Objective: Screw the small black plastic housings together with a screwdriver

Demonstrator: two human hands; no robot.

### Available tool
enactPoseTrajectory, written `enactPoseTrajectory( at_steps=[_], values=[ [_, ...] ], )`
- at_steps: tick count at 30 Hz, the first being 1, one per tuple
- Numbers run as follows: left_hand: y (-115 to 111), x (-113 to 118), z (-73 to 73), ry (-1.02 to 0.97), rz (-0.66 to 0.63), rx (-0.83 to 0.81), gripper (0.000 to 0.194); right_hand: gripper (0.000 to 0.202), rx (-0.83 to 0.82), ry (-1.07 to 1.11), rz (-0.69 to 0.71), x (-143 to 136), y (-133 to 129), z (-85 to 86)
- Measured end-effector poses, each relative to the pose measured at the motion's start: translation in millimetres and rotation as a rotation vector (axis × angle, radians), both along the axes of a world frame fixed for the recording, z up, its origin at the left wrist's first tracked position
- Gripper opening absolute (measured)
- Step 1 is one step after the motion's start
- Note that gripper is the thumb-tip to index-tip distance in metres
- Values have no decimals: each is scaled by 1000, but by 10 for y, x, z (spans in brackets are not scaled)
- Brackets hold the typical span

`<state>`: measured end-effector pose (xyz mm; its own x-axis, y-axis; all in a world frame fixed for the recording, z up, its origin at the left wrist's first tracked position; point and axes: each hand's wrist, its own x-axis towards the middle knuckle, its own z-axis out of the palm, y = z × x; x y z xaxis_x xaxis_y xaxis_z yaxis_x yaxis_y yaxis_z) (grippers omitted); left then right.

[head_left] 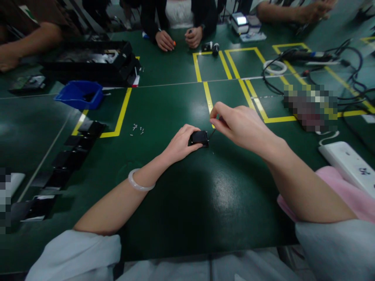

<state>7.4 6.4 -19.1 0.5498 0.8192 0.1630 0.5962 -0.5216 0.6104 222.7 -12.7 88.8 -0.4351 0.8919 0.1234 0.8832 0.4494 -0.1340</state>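
Near the middle of the green table, a small black box-shaped part (pixel 200 137) lies in the grip of my left hand (pixel 185 141), its thumb on the near side and its fingers on the far side. My right hand (pixel 236 121) is pinched closed just to the right. From its fingertips a thin dark rod-like tool (pixel 212 133) slants down toward the part's right side; whether the tip touches is too small to tell. Several small screws (pixel 137 128) are scattered on the table left of my left hand.
A row of black parts (pixel 63 160) runs along the left, below a blue bin (pixel 82 95) and black crates (pixel 123 64). At right are a white power strip (pixel 348 162), pink cloth (pixel 336 187) and cables (pixel 356 58). A co-worker's hands (pixel 165 41) rest across the table.
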Motion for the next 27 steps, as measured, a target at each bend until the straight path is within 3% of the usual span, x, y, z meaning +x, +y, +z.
enactPoseTrajectory(
  at_steps=[3, 9, 27],
  values=[
    [4, 0, -1, 7, -4, -1, 37, 27, -5, 37, 49, 2, -15, 6],
    [7, -5, -20, 17, 11, -3, 38, 30, 19, -75, 2, -38, -38, 34],
    [5, -2, -11, 22, 11, -5, 38, 31, -4, 32, 33, -16, -16, 12]
  ],
)
